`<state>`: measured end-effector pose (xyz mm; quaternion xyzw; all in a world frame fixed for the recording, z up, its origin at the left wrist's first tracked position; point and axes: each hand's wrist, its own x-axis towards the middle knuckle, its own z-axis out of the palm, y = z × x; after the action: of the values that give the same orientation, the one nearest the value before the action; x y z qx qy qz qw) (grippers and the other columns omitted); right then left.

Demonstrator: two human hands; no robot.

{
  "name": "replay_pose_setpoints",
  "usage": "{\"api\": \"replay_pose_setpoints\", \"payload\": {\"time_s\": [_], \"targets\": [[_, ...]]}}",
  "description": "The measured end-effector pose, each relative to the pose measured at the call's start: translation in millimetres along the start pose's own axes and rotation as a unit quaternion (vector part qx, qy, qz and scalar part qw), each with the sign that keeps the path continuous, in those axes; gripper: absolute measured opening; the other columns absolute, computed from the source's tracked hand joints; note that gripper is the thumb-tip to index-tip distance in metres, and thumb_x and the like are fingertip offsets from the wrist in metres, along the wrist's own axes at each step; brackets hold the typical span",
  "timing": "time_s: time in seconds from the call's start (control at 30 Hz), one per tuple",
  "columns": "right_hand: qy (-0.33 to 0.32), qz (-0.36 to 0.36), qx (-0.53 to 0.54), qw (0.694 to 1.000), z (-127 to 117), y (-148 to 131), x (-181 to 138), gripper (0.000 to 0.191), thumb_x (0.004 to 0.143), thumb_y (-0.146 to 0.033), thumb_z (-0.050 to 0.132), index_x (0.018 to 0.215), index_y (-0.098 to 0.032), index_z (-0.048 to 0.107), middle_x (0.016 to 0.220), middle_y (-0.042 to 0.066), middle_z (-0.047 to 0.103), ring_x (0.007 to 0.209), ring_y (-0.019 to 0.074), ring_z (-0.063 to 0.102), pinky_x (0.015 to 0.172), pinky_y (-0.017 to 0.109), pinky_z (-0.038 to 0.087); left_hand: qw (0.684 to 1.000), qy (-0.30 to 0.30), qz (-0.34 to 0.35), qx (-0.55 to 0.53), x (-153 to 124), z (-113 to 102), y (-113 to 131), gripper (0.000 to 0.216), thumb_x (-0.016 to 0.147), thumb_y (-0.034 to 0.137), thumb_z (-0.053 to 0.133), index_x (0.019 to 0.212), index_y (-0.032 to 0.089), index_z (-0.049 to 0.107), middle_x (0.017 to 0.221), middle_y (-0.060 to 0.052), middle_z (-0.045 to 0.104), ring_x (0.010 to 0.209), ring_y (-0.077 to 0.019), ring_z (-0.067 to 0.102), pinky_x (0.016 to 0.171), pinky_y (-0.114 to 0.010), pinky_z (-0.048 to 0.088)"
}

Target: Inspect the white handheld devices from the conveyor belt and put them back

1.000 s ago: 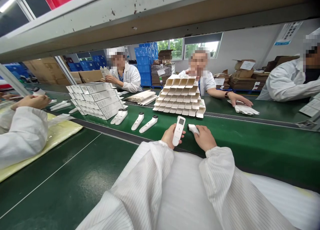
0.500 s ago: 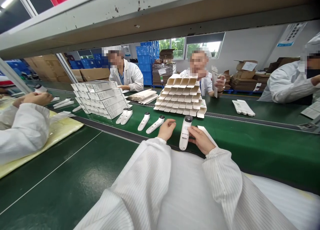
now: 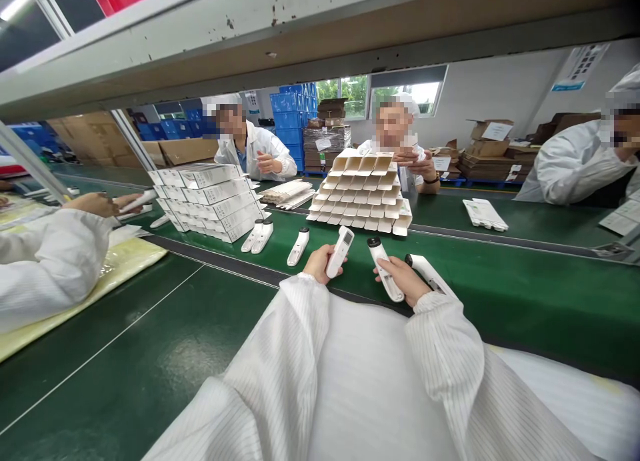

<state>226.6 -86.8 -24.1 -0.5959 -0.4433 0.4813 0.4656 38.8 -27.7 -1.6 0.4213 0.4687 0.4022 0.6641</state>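
My left hand [image 3: 316, 263] is closed round a white infrared thermometer [image 3: 339, 253], whose small grey screen faces me. In my right hand [image 3: 407, 279] is a second infrared thermometer [image 3: 379, 254], tilted, its black round end pointing up and away. Beside my right wrist another thermometer [image 3: 431, 274] lies on the green belt, partly hidden by the hand and sleeve. One more thermometer [image 3: 299, 247] rests left of my left hand, and a pair of thermometers [image 3: 263, 236] lies side by side further left.
Ahead stands a stepped stack of open white boxes [image 3: 356, 193]; left of it are stacked closed boxes [image 3: 205, 201] and flat cartons [image 3: 287, 193]. A shelf beam [image 3: 270, 41] crosses overhead. Co-workers sit opposite, and a co-worker's sleeve [image 3: 55, 257] reaches in at left.
My left hand has picked up a thermometer from the belt and holds it upright. My right hand has tilted its thermometer. The co-worker's hands at left have moved right, holding a white thing.
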Motion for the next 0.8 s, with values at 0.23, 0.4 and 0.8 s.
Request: {"api": "replay_pose_setpoints", "payload": {"time_s": [0.23, 0.4, 0.8], "targets": [[0.158, -0.165, -0.302, 0.926, -8.3, 5.7, 6.8, 0.033, 0.075, -0.026, 0.053, 0.106, -0.019, 0.060, 0.116, 0.014, 0.056, 0.107, 0.0305, 0.053, 0.094, 0.045, 0.037, 0.980, -0.076, -0.070, -0.168, -18.3, 31.1, -3.6, 0.035, 0.087, 0.039, 0.040, 0.093, 0.011, 0.060, 0.068, -0.006, 0.057, 0.049, -0.0095, 0.048, 0.037, -0.018, 0.026], [0.074, -0.254, -0.115, 0.958, 11.0, -4.8, -2.9, 0.034, 0.075, -0.043, 0.058, 0.102, -0.023, 0.062, 0.106, 0.008, 0.060, 0.093, 0.0232, 0.057, 0.089, 0.039, 0.044, 0.982, -0.048, -0.043, -0.180, -24.1, 47.4, -13.3, 0.017, 0.076, 0.028, 0.062, 0.088, 0.016, 0.058, 0.069, -0.001, 0.057, 0.059, -0.0091, 0.053, 0.049, -0.018, 0.037], [-0.070, -0.075, 0.148, 0.984, 17.7, -16.6, -18.3, 0.030, 0.071, -0.051, 0.064, 0.079, -0.022, 0.063, 0.086, 0.002, 0.065, 0.087, 0.0187, 0.058, 0.067, 0.028, 0.049, 0.799, 0.201, 0.166, 0.542, 2.2, -14.7, -0.5, 0.049, 0.072, 0.016, 0.059, 0.121, 0.021, 0.052, 0.125, -0.015, 0.051, 0.123, -0.0320, 0.038, 0.097, -0.045, 0.031]]}}
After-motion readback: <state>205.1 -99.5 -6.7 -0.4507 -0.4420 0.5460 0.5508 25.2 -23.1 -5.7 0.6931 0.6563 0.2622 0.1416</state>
